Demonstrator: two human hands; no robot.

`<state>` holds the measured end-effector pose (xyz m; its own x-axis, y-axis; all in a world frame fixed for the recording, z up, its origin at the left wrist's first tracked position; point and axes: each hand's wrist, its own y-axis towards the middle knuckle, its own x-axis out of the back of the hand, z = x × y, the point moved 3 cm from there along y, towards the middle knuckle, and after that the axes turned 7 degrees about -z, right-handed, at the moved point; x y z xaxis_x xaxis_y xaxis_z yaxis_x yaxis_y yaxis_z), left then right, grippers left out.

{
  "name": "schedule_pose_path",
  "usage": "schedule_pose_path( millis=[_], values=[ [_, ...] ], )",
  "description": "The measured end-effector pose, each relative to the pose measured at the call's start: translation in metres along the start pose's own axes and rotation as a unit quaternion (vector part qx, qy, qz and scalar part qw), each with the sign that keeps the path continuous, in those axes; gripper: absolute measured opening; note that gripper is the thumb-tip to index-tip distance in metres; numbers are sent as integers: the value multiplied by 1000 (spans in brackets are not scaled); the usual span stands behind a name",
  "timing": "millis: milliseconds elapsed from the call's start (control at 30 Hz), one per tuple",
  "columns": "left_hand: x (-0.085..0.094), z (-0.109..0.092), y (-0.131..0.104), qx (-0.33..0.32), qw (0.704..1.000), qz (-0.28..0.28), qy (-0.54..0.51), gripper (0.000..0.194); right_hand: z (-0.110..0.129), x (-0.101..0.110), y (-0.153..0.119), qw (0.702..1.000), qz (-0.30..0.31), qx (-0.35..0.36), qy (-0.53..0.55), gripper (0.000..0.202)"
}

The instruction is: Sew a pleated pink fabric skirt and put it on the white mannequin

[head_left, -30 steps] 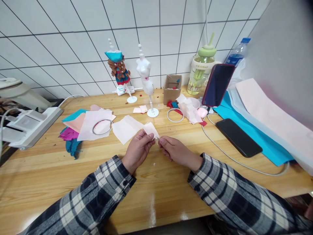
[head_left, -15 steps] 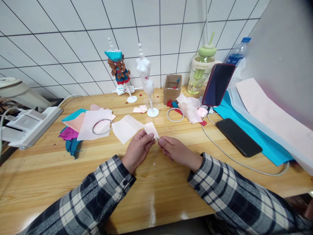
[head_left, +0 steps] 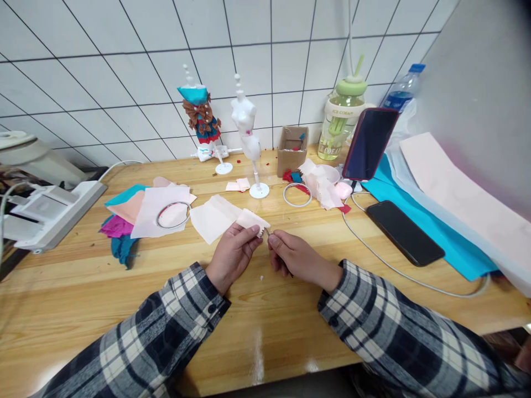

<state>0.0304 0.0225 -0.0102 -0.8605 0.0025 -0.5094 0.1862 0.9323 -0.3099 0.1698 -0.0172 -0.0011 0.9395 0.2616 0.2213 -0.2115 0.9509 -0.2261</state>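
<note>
One pink cloth (head_left: 251, 220) is pinched between thumb and fingers of the left hand (head_left: 234, 251), in front of the bare mannequin (head_left: 244, 114). One thin tool (head_left: 266, 231), its kind unclear, is gripped by the right hand (head_left: 297, 254), beside the cloth's jagged edge. One ring (head_left: 157, 219) is seen left of the bare mannequin, a second ring (head_left: 284, 195) right of it. One dressed mannequin (head_left: 202, 116) is placed to its left; to its right, one box (head_left: 291, 161), one propped phone (head_left: 369, 145) and one flat phone (head_left: 405, 232) are seen.

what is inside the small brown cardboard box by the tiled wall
A small teal scrap and some red scrap show inside the brown cardboard box; its near side covers whatever lies lower.
</note>
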Motion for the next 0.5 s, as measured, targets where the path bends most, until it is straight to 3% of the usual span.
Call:
schedule_pose_path(
  millis=[500],
  values=[
    [-2, 0, 0, -1, 999, 34, 42, 18, -5, -1, 3, 999, -10, 43, 25, 29]
  ],
)
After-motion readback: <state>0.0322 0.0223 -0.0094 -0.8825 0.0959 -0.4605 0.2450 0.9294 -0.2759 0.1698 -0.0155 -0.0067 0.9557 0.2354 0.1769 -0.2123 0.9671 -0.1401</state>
